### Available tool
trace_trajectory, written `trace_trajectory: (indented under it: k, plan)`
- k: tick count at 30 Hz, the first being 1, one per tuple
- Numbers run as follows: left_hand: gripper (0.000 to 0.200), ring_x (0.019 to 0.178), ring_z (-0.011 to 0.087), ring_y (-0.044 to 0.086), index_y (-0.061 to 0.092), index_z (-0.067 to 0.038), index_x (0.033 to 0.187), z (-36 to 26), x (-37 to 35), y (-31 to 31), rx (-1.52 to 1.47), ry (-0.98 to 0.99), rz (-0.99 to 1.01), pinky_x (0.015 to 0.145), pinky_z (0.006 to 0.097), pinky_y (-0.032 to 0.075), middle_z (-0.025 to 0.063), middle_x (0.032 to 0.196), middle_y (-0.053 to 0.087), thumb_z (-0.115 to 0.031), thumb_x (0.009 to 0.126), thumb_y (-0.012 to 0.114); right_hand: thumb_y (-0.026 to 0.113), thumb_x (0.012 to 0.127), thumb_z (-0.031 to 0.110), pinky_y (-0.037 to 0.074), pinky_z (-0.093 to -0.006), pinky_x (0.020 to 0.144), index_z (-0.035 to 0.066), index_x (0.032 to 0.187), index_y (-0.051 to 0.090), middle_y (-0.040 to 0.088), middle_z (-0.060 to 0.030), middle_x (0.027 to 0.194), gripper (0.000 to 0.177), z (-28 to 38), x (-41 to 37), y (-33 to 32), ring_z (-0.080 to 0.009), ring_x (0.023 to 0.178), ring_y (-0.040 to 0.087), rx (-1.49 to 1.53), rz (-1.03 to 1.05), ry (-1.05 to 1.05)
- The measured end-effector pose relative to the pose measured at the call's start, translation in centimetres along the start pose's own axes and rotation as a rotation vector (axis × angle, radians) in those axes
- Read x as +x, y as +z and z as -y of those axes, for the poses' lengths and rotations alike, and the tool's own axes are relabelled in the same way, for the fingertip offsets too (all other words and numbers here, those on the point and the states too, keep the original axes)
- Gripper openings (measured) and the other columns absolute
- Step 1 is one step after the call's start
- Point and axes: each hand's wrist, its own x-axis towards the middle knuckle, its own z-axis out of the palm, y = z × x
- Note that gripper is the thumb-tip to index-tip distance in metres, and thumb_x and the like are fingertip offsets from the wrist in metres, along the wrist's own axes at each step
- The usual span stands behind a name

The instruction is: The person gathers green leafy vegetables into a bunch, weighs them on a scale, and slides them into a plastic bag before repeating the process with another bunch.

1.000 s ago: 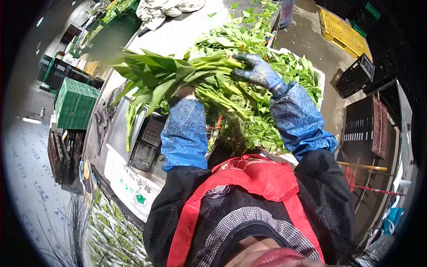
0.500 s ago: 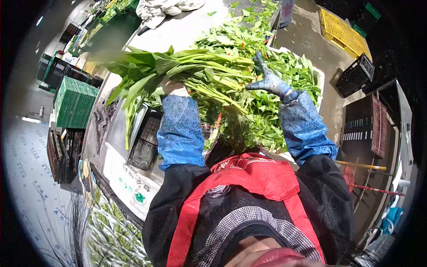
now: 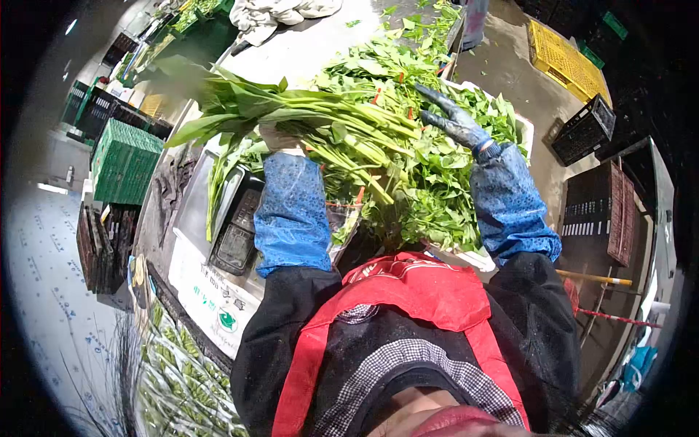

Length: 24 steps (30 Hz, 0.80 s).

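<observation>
My left hand (image 3: 280, 140), in a light glove and blue sleeve, is wrapped under a bunch of long-stemmed leafy greens (image 3: 342, 120). The leaves point left and the cut stems point right. My right hand (image 3: 460, 125), in a dark blue glove, is open with thumb and fingers apart, just right of the stem ends. Below and behind it lies a heap of leafy greens (image 3: 440, 193) in a white crate (image 3: 526, 132), some bunches bound with red bands. A black-framed scale (image 3: 239, 229) sits left of my left forearm.
A crumpled cloth (image 3: 269, 16) lies on the table at the back. Green crates (image 3: 127, 162) are stacked at left. A yellow crate (image 3: 566, 57) and black crate (image 3: 585, 131) stand on the floor at right. Bagged greens (image 3: 186, 379) are at lower left.
My right hand has shifted slightly right, away from the stem ends, and its fingers now point more up-left. The held bunch has tilted a little, its stem ends lower.
</observation>
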Motion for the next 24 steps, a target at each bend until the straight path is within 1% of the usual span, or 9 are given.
trace_trajectory:
  k: [4, 6, 7, 10, 11, 13, 16, 18, 24]
  plan:
    - [0.050, 0.070, 0.0214, 0.055, 0.047, 0.002, 0.110, 1.9, -1.6, 3.7, -0.159, -0.142, 0.076, 0.065, 0.0374, 0.049, 0.0109, 0.082, 0.056, -0.035, 0.077, 0.055, 0.050, 0.084, 0.038, 0.021, -0.0354, 0.102, 0.014, 0.133, 0.027, 0.026, -0.0091, 0.137, 0.059, 4.7, 3.4, 1.4, -0.0244, 0.125, 0.024, -0.062, 0.068, -0.297]
    - [0.047, 0.069, 0.0213, 0.053, 0.048, 0.002, 0.107, 2.7, -1.1, 1.7, -0.152, -0.241, -0.033, 0.064, 0.0376, 0.048, 0.0109, 0.080, 0.054, -0.034, 0.077, 0.056, 0.052, 0.085, 0.030, 0.038, -0.0293, 0.088, 0.005, 0.113, 0.051, 0.056, -0.0107, 0.110, 0.038, 4.1, 4.1, 3.0, -0.0184, 0.098, 0.052, 0.013, 0.200, -0.023]
    - [0.049, 0.072, 0.0231, 0.055, 0.048, 0.002, 0.109, 2.1, -1.6, 3.1, -0.031, -0.149, 0.137, 0.067, 0.0392, 0.049, 0.0121, 0.084, 0.056, -0.030, 0.073, 0.060, 0.051, 0.086, 0.025, 0.042, -0.0268, 0.080, 0.002, 0.100, 0.057, 0.062, -0.0075, 0.093, 0.028, 3.2, 4.1, 4.3, -0.0138, 0.083, 0.055, -0.172, -0.003, -0.065]
    - [0.037, 0.085, 0.0302, 0.058, 0.058, 0.002, 0.094, 0.5, -1.6, 3.0, 0.178, -0.117, -0.250, 0.078, 0.0460, 0.049, 0.0159, 0.094, 0.059, -0.021, 0.066, 0.065, 0.050, 0.085, 0.021, 0.044, -0.0289, 0.071, 0.004, 0.097, 0.059, 0.062, -0.0110, 0.086, 0.022, 1.0, 3.6, 3.1, -0.0176, 0.076, 0.057, 0.063, -0.066, 0.083]
    - [0.025, 0.073, 0.0250, 0.060, 0.059, 0.002, 0.089, -0.1, -1.0, 2.7, -0.096, -0.131, -0.061, 0.067, 0.0356, 0.052, 0.0139, 0.086, 0.061, -0.013, 0.069, 0.064, 0.050, 0.085, 0.019, 0.044, -0.0281, 0.070, 0.005, 0.095, 0.060, 0.062, -0.0095, 0.084, 0.020, -1.6, 3.6, 2.9, -0.0143, 0.073, 0.056, 0.090, -0.108, 0.157]
    - [0.031, 0.078, 0.0248, 0.058, 0.056, -0.002, 0.098, -1.7, -0.7, 5.0, 0.124, -0.145, -0.321, 0.071, 0.0385, 0.048, 0.0105, 0.092, 0.060, -0.017, 0.071, 0.062, 0.051, 0.084, 0.027, 0.044, -0.0289, 0.076, 0.008, 0.104, 0.058, 0.062, -0.0092, 0.095, 0.028, -2.1, 2.3, 1.3, -0.0176, 0.083, 0.058, -0.120, -0.128, 0.317]
    - [0.034, 0.084, 0.0221, 0.055, 0.053, -0.005, 0.103, -2.2, 0.2, 5.7, 0.064, -0.137, -0.464, 0.076, 0.0345, 0.045, 0.0070, 0.097, 0.057, -0.017, 0.072, 0.060, 0.063, 0.074, 0.039, 0.030, -0.0306, 0.097, 0.011, 0.133, 0.025, 0.038, -0.0132, 0.129, 0.075, -5.4, 0.3, 1.3, -0.0231, 0.116, 0.039, -0.018, 0.066, 0.266]
    - [0.030, 0.084, 0.0206, 0.054, 0.053, -0.006, 0.100, -1.5, 1.3, 4.3, 0.100, -0.123, -0.604, 0.075, 0.0336, 0.044, 0.0060, 0.096, 0.056, -0.015, 0.072, 0.059, 0.067, 0.071, 0.038, 0.025, -0.0311, 0.100, 0.006, 0.134, 0.018, 0.030, -0.0127, 0.134, 0.086, -4.7, -0.7, 1.6, -0.0211, 0.121, 0.031, 0.181, 0.169, 0.264]
    - [0.025, 0.080, 0.0229, 0.053, 0.053, -0.009, 0.095, -0.1, 2.2, 3.6, 0.099, -0.128, -0.584, 0.073, 0.0367, 0.044, 0.0068, 0.090, 0.056, -0.015, 0.072, 0.059, 0.065, 0.075, 0.024, 0.033, -0.0297, 0.094, 0.001, 0.127, 0.033, 0.045, -0.0105, 0.122, 0.065, -3.8, -0.6, 3.7, -0.0185, 0.112, 0.042, 0.597, 0.053, 0.195]
